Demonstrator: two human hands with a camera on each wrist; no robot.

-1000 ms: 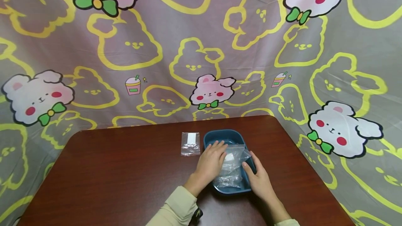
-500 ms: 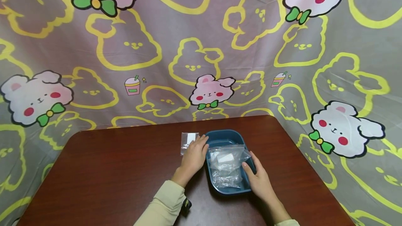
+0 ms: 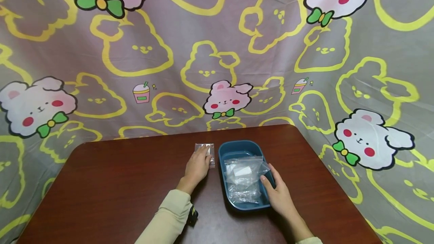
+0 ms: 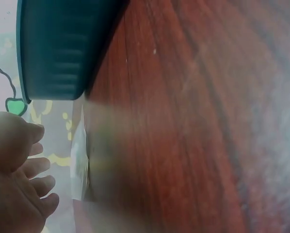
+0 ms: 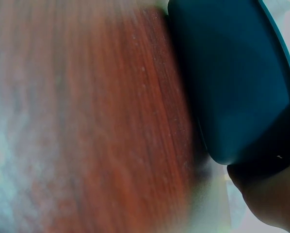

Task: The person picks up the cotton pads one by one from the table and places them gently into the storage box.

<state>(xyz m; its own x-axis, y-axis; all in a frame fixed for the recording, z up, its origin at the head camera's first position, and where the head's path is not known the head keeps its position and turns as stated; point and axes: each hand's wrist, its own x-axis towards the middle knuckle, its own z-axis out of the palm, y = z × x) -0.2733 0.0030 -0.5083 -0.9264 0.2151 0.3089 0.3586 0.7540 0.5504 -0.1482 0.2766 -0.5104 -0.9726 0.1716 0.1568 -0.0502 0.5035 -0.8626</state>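
Observation:
A blue plastic tray (image 3: 237,144) sits on the dark wooden table (image 3: 118,183), with clear zip bags (image 3: 242,172) piled inside it. Left of the tray lies a small clear bag (image 3: 207,148). My left hand (image 3: 199,163) lies flat on this bag with straight fingers. In the left wrist view the left hand's fingers (image 4: 24,179) show beside the bag's edge (image 4: 80,165) and the tray wall (image 4: 57,48). My right hand (image 3: 275,193) holds the tray's right rim, thumb over the edge. The right wrist view shows the tray's underside (image 5: 232,82) above that hand (image 5: 268,199).
A cartoon-print cloth (image 3: 210,59) hangs behind and to the right of the table. Bare tabletop stretches to the left and toward the front edge (image 3: 101,221).
My left hand has left the bags in the tray and moved left onto the small bag on the table. The right hand and tray have stayed put.

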